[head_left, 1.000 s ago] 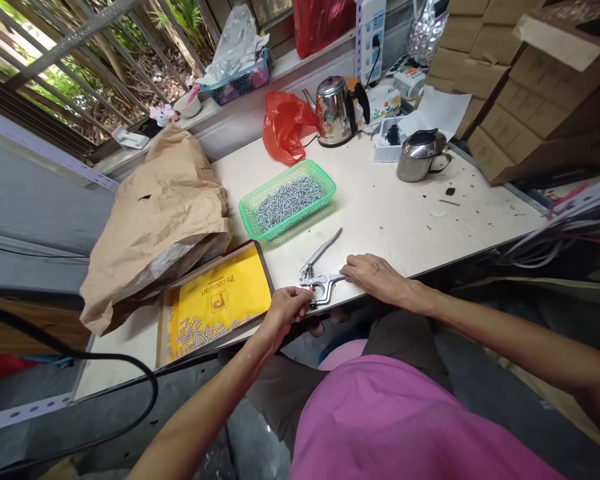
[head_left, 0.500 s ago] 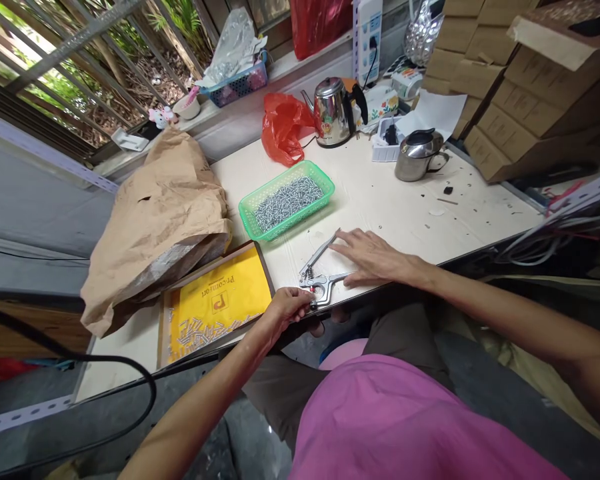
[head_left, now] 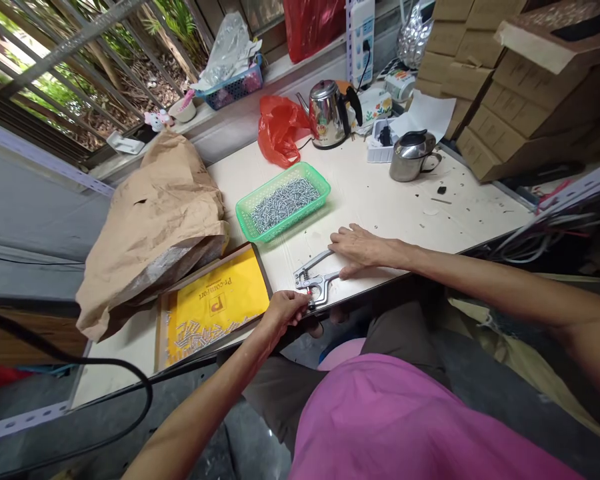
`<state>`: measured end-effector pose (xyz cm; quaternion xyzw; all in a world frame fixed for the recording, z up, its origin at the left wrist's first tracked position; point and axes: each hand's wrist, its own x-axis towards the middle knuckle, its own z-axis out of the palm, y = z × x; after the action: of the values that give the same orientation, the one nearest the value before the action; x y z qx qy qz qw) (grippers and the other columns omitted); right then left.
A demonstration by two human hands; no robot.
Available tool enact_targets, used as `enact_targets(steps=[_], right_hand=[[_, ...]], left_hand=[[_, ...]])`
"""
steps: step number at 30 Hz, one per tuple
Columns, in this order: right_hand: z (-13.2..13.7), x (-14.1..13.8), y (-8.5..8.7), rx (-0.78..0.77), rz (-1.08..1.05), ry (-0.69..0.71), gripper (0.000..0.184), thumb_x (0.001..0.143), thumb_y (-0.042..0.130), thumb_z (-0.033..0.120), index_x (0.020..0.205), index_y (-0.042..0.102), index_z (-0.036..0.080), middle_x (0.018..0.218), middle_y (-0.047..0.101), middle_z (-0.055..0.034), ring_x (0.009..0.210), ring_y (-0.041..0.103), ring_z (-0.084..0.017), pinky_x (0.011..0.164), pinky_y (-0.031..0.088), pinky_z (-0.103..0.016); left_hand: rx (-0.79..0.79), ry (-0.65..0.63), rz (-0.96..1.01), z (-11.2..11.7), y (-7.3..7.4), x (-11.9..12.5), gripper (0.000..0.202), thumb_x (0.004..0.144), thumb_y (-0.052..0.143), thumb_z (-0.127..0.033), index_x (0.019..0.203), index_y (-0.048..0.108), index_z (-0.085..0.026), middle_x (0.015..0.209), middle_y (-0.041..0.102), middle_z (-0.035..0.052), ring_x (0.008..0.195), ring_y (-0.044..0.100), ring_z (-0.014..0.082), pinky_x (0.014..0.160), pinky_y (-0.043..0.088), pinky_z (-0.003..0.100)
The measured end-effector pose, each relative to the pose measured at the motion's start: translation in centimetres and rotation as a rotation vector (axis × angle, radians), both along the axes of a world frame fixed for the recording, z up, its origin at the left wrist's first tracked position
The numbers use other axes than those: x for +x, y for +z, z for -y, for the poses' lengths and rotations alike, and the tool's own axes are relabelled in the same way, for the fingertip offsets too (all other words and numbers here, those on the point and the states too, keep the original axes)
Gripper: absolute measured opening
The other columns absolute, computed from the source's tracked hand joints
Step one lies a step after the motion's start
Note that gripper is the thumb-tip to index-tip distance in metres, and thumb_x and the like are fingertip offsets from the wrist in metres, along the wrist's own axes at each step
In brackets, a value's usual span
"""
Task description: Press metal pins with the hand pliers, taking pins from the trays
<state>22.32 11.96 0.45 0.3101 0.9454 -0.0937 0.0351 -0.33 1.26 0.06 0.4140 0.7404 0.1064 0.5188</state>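
A pair of silver-grey metal pliers [head_left: 321,283] with a coil spring lies at the table's front edge, its two handles spread to the right. My right hand [head_left: 363,250] reaches over both handle ends, the fingers on the upper one and the thumb by the lower one. At the jaw end, my left hand [head_left: 291,307] is closed in a pinch beside a small red and black part of the pliers. What sits between those fingertips is too small to make out. Farther back stands a green plastic basket [head_left: 325,175] holding many small metal pins or springs.
Left of the pliers lies a shallow tray with a yellow sheet [head_left: 225,283] and scattered small metal pieces. Brown paper [head_left: 165,193] is heaped behind it. A kettle [head_left: 327,117], a red bag [head_left: 280,130], a steel pot [head_left: 411,160] and stacked cartons [head_left: 525,100] stand at the back.
The upper handle of the pliers has swung down toward the lower one, with my right fingers bending over it. My left hand stays at the jaw end. The view has shifted slightly.
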Motion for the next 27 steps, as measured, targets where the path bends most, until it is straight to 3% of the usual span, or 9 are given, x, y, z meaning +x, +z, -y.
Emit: enact_targets(steps=[2,4,6,9,12,14,17,22,27], right_hand=[[0.4,0.1,-0.1,0.027,-0.003,0.018,0.040,0.079,0.067,0.050,0.093,0.065,0.013,0.100,0.061,-0.0128,0.093,0.051,-0.026,0.080,0.034,-0.038],[0.8,0.2,-0.4,0.065,-0.011,0.036,0.036,0.083,0.065,0.047,0.091,0.065,0.012,0.098,0.061,-0.0124,0.092,0.052,-0.025,0.081,0.034,-0.038],[1.1,0.3,-0.7,0.089,-0.017,0.035,0.036,0.084,0.063,0.047,0.092,0.065,0.011,0.098,0.061,-0.0127,0.092,0.052,-0.026,0.082,0.033,-0.039],[1.4,0.3,-0.8,0.059,-0.024,-0.010,0.043,0.080,0.067,0.048,0.100,0.064,0.010,0.102,0.060,-0.0144,0.096,0.052,-0.027,0.082,0.035,-0.038],[1.4,0.6,-0.5,-0.023,-0.013,-0.039,0.055,0.073,0.074,0.047,0.113,0.061,0.011,0.107,0.059,-0.0148,0.098,0.051,-0.028,0.078,0.039,-0.036],[1.5,0.6,-0.3,-0.058,-0.006,-0.043,0.053,0.074,0.075,0.043,0.114,0.060,0.012,0.107,0.059,-0.0143,0.098,0.050,-0.028,0.077,0.040,-0.035],[1.6,0.4,-0.5,-0.078,-0.018,-0.070,0.034,0.078,0.072,0.032,0.102,0.064,0.011,0.101,0.061,-0.0141,0.098,0.051,-0.027,0.077,0.041,-0.033],[1.8,-0.1,-1.9,-0.076,-0.055,-0.130,0.013,0.087,0.061,0.022,0.094,0.066,0.012,0.096,0.064,-0.0129,0.097,0.054,-0.024,0.075,0.040,-0.031],[1.8,-0.1,-2.0,-0.095,-0.071,-0.132,0.015,0.092,0.052,0.019,0.092,0.066,0.013,0.092,0.064,-0.0110,0.092,0.056,-0.021,0.073,0.038,-0.029]], left_hand=[[0.208,-0.136,-0.227,0.3,0.4,0.5,0.031,0.081,0.063,-0.042,0.064,0.059,-0.016,0.056,0.055,0.0004,0.050,0.050,0.0111,0.048,0.035,0.022],[0.492,-0.313,-0.440,0.2,0.8,1.6,0.021,0.083,0.062,-0.037,0.083,0.064,-0.017,0.079,0.064,0.0053,0.074,0.060,0.0179,0.062,0.043,0.026],[0.698,-0.529,-0.550,-0.6,0.9,3.0,0.026,0.083,0.063,-0.033,0.105,0.062,-0.018,0.104,0.064,0.0095,0.099,0.058,0.0237,0.076,0.047,0.031],[0.796,-0.811,-0.583,-2.9,0.4,4.7,0.048,0.081,0.066,-0.029,0.124,0.051,-0.016,0.124,0.057,0.0132,0.112,0.052,0.0275,0.089,0.046,0.038],[0.779,-0.976,-0.556,-4.9,-0.1,5.2,0.056,0.081,0.066,-0.028,0.130,0.044,-0.016,0.123,0.056,0.0133,0.109,0.052,0.0271,0.093,0.045,0.041],[0.766,-1.022,-0.551,-5.6,-0.2,5.1,0.054,0.082,0.065,-0.031,0.130,0.044,-0.015,0.119,0.057,0.0131,0.107,0.052,0.0270,0.093,0.045,0.042],[0.743,-1.028,-0.570,-5.7,-0.2,5.1,0.043,0.082,0.064,-0.029,0.120,0.052,-0.013,0.111,0.058,0.0134,0.105,0.052,0.0277,0.090,0.045,0.042],[0.730,-0.923,-0.554,-5.4,-0.6,5.5,0.017,0.087,0.057,-0.024,0.100,0.062,-0.015,0.097,0.059,0.0106,0.096,0.051,0.0254,0.082,0.046,0.038],[0.727,-0.892,-0.563,-5.6,-1.2,5.6,0.011,0.089,0.055,-0.024,0.090,0.064,-0.017,0.089,0.059,0.0079,0.092,0.052,0.0232,0.081,0.046,0.036]])
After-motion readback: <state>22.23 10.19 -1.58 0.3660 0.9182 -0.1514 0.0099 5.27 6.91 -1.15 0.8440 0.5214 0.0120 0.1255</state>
